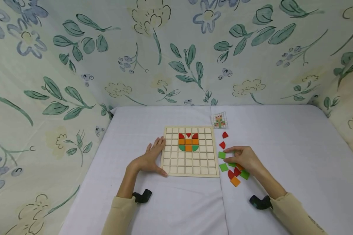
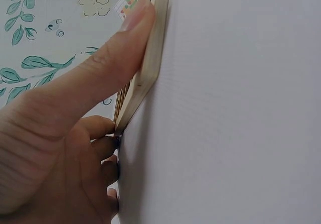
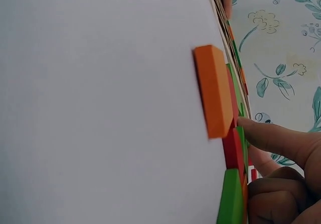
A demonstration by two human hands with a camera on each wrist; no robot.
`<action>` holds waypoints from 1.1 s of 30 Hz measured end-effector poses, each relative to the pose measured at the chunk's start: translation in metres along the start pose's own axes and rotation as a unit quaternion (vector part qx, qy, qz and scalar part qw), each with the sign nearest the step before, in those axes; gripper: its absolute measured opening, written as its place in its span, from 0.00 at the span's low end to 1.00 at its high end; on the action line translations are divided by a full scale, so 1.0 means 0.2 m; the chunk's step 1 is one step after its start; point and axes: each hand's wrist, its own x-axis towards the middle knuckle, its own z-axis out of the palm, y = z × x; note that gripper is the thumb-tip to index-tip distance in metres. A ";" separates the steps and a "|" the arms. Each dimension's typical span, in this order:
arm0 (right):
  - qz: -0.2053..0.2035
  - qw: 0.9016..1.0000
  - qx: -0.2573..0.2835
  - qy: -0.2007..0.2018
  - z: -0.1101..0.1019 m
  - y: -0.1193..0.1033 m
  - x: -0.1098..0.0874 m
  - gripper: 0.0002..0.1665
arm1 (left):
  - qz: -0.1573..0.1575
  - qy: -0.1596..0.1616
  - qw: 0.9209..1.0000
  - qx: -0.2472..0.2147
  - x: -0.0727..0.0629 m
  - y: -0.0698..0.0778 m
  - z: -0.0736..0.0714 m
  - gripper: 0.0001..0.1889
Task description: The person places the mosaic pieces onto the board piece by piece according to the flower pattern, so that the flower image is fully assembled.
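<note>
The wooden grid board [image 1: 170,161] lies flat, bearing a tulip-like pattern of red, orange and green tiles [image 1: 188,142]. My left hand [image 1: 149,159] rests against its left side, fingers extended along the edge and thumb [image 2: 125,43] at the near left corner. To the right of the board, my right hand [image 1: 243,157] pinches a green square tile [image 1: 222,155] between thumb and index fingertips, the other fingers curled in. Beneath and in front of that hand lie loose tiles, among them a green square [image 1: 224,167], an orange square [image 1: 235,181] and a red quarter-round [image 1: 230,174].
A small card [image 1: 219,120] printed with a flower pattern on a grid lies beyond the board's far right corner. Two red quarter-round tiles [image 1: 225,134] sit below it. White cloth [image 1: 288,137] covers the table, and a floral curtain [image 1: 176,52] hangs behind.
</note>
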 end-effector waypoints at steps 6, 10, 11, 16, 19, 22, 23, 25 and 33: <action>-0.005 1.000 -0.002 0.001 0.00 0.00 0.00 0.27 | -0.002 -0.001 1.000 0.005 0.00 0.00 0.00 0.78; -0.007 1.000 -0.001 -0.001 0.00 0.00 0.01 0.28 | -0.003 0.001 1.000 0.003 0.00 0.01 0.00 0.78; -0.008 1.000 0.000 -0.001 0.00 0.00 0.01 0.28 | -0.003 0.001 1.000 0.003 0.00 0.01 0.00 0.78; -0.010 1.000 -0.003 -0.001 0.01 0.00 0.01 0.28 | -0.002 0.001 1.000 0.004 0.00 0.00 0.00 0.78; -0.011 1.000 -0.006 -0.001 0.01 0.00 0.01 0.28 | -0.002 0.001 1.000 0.004 0.00 0.00 0.01 0.78; -0.010 1.000 -0.008 0.000 0.02 0.00 0.01 0.28 | -0.003 0.001 1.000 0.006 0.00 0.00 0.01 0.78; -0.009 1.000 -0.009 -0.001 0.02 0.00 0.01 0.27 | -0.003 0.001 1.000 0.006 0.00 0.00 0.01 0.78; -0.013 1.000 -0.010 -0.002 0.02 0.00 0.01 0.27 | -0.004 0.001 1.000 0.007 0.01 0.00 0.01 0.78; -0.021 1.000 0.000 -0.006 0.00 0.00 0.00 0.27 | -0.002 0.000 1.000 0.005 0.00 0.01 0.01 0.78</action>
